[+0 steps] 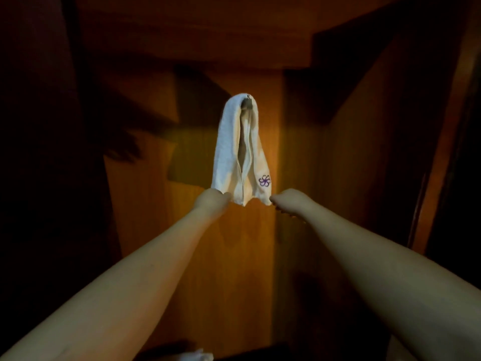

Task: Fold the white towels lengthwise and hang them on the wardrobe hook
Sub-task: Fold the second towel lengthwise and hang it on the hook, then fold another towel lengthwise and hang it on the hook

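Note:
A white towel (229, 149), folded into a narrow strip with a purple emblem near its lower right corner, hangs over a small metal hook (247, 102) on the wardrobe's wooden back panel (234, 256). Both halves drape down side by side. My left hand (212, 201) pinches the towel's lower left corner. My right hand (287, 201) grips the lower right corner just under the emblem, fingers curled. Both arms are stretched out toward the towel.
Dark wooden wardrobe walls close in on the left (39, 152) and right (429, 152). A wooden shelf or top panel (195, 35) runs above the hook. A bit of white cloth (195, 356) shows at the bottom edge.

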### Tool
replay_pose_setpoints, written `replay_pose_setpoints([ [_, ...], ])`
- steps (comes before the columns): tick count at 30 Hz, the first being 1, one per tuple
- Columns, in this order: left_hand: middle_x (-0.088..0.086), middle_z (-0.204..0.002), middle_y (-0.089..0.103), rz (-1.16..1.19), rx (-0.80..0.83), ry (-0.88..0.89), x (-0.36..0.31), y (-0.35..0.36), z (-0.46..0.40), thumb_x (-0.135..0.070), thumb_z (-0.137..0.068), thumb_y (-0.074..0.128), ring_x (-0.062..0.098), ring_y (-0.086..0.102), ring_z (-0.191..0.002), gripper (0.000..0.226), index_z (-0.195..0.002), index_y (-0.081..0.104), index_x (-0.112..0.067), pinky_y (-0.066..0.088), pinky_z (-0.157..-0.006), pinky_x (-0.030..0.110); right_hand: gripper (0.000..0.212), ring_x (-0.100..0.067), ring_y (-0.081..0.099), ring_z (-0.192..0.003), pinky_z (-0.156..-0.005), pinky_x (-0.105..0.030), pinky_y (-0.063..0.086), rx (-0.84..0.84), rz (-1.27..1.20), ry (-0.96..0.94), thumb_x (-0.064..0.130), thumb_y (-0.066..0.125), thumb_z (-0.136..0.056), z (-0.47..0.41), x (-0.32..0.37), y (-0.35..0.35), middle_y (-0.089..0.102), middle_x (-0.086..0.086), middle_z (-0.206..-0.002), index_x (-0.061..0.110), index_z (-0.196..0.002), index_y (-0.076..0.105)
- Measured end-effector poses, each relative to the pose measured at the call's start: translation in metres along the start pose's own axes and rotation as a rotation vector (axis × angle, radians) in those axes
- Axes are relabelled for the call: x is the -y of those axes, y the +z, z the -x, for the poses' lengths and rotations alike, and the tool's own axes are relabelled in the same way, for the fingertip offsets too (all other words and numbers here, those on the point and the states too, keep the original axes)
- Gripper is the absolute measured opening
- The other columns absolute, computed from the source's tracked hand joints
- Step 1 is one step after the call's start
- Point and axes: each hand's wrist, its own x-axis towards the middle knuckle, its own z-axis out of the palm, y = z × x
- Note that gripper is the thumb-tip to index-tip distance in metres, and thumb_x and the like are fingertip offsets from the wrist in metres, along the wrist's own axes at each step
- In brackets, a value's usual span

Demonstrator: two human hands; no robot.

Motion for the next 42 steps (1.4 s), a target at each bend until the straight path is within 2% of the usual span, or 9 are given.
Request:
replay_pose_setpoints([
  [3,0.003,-0.094,0.064,-0.125,0.063,0.064,0.012,0.014,0.025,-0.039,-0.101,0.047,0.019,0.064,-0.082,0.04,-0.128,0.062,-0.014,0.042,-0.06,0.027,0.045,-0.017,0.059,-0.091,-0.068,-0.027,0.045,-0.011,0.095,-0.064,0.049,0.05,-0.099,0.03,-0.024,0.015,0.067,-0.007,-0.122,0.015,-0.123,0.066],
  [5,0.002,-0.108,0.064,-0.171,0.126,0.09,0.02,0.026,0.044,-0.039,-0.1,0.049,0.013,0.061,-0.081,0.048,-0.142,0.052,-0.016,0.041,-0.058,0.025,0.049,-0.02,0.06,-0.107,-0.081,-0.029,0.046,-0.022,0.125,-0.099,0.049,0.05,-0.099,0.054,-0.042,0.027,0.063,-0.006,-0.133,0.017,-0.134,0.061],
  [8,0.008,-0.136,0.061,-0.23,0.282,0.164,0.041,0.057,0.076,-0.038,-0.1,0.048,0.022,0.062,-0.112,0.047,-0.142,0.053,-0.018,0.044,-0.079,0.027,0.057,-0.021,0.058,-0.118,-0.088,-0.029,0.044,0.011,0.132,-0.092,0.05,0.048,-0.099,0.095,-0.077,0.049,0.057,-0.005,-0.144,0.019,-0.146,0.05],
  [14,0.005,-0.157,0.039,-0.289,0.576,0.238,0.087,0.129,0.15,-0.043,-0.104,0.046,0.023,0.045,-0.138,0.056,-0.155,0.034,-0.022,0.04,-0.11,0.037,0.066,-0.019,0.027,-0.151,-0.122,-0.04,0.027,0.062,0.254,0.029,0.047,0.048,-0.102,0.177,-0.159,0.112,0.026,0.0,-0.165,0.022,-0.158,0.026],
  [19,0.006,-0.157,0.041,-0.372,0.796,0.316,0.154,0.189,0.21,-0.04,-0.105,0.044,0.025,0.042,-0.14,0.054,-0.154,0.037,-0.018,0.036,-0.109,0.033,0.063,-0.022,0.037,-0.145,-0.12,-0.037,0.032,0.146,0.179,0.291,0.045,0.052,-0.1,0.264,-0.226,0.18,0.036,-0.003,-0.16,0.018,-0.154,0.038],
  [22,0.006,-0.155,0.043,-0.39,0.955,0.361,0.194,0.22,0.245,-0.038,-0.105,0.045,0.025,0.045,-0.138,0.051,-0.151,0.042,-0.017,0.038,-0.111,0.035,0.051,-0.025,0.051,-0.131,-0.105,-0.034,0.042,0.176,0.16,0.408,0.041,0.055,-0.098,0.323,-0.266,0.223,0.051,-0.006,-0.147,0.017,-0.143,0.051],
  [26,0.005,-0.155,0.044,-0.419,1.109,0.419,0.223,0.26,0.297,-0.036,-0.105,0.045,0.026,0.045,-0.139,0.05,-0.151,0.043,-0.017,0.04,-0.111,0.039,0.062,-0.025,0.038,-0.145,-0.115,-0.035,0.033,0.233,0.194,0.577,0.046,0.049,-0.101,0.403,-0.315,0.27,0.036,-0.004,-0.161,0.018,-0.155,0.036],
  [36,0.008,-0.148,0.049,-0.556,1.296,0.492,0.216,0.369,0.397,-0.03,-0.104,0.042,0.03,0.053,-0.126,0.042,-0.142,0.053,-0.015,0.047,-0.098,0.037,0.052,-0.027,0.054,-0.129,-0.105,-0.039,0.046,0.214,0.025,1.003,0.04,0.051,-0.101,0.538,-0.417,0.296,0.05,-0.005,-0.15,0.015,-0.147,0.049],
  [42,0.01,-0.132,0.062,-0.634,1.347,0.456,0.181,0.469,0.43,-0.029,-0.102,0.045,0.03,0.059,-0.113,0.037,-0.13,0.062,-0.011,0.049,-0.087,0.035,0.047,-0.024,0.055,-0.126,-0.104,-0.039,0.048,0.15,-0.085,1.079,0.038,0.053,-0.101,0.552,-0.506,0.272,0.054,-0.005,-0.145,0.015,-0.141,0.054],
])
